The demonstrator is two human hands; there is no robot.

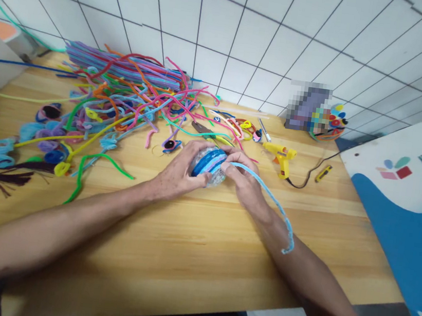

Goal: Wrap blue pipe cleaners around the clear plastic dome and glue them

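Observation:
Above the middle of the wooden table (197,260), my left hand (185,167) is closed round a clear ball (214,180) wrapped with bands of blue and lilac pipe cleaner. My right hand (245,178) pinches a light blue pipe cleaner (273,200) against the ball's right side. Its loose end curves over my right forearm. Just beyond the hands lie pliers (203,129) and a small blue piece with a dark round spot (171,145). The ball's underside is hidden.
A tangled heap of coloured pipe cleaners (125,100) covers the back left. Right of my hands are a yellow glue gun (281,157) with a black cord, a yellow utility knife (323,173) and a decorated ball (330,124). A printed board (416,195) borders the right side.

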